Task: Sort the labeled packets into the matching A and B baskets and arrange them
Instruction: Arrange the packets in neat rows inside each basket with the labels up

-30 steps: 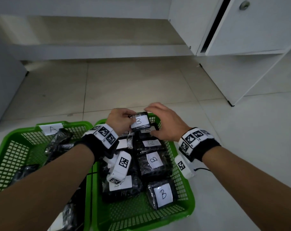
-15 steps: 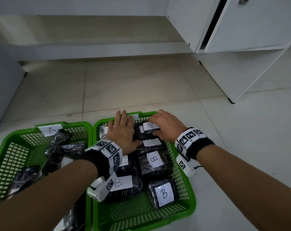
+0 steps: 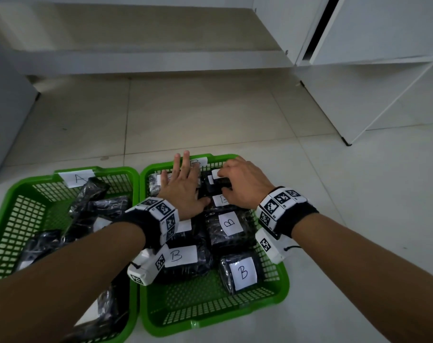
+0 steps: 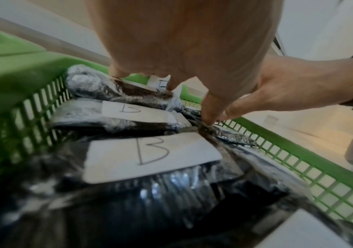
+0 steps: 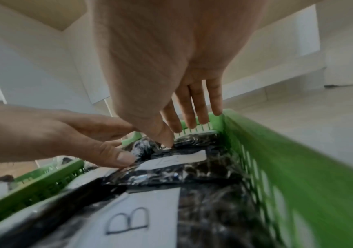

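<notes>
My worry is the loose pile in the A basket [image 3: 10, 201] on the left: its black packets [image 3: 96, 206] lie tumbled and could slide. In the B basket [image 3: 283, 280] on the right, labelled packets [image 3: 229, 229] sit in rows. My left hand [image 3: 183, 189] presses flat, fingers straight; my right hand [image 3: 245, 186] curls onto the far packet [image 3: 219, 183], which could buckle.

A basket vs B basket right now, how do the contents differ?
In the green slotted plastic basket labeled A, the black shiny packets lie jumbled, tilted and overlapping, labels mostly hidden. In the green slotted plastic basket labeled B, the black packets with white B labels lie flat in rows, labels up. Both hands work only in B: left hand flat on packets, right hand at the far packets. Both baskets look alike and sit side by side.
</notes>
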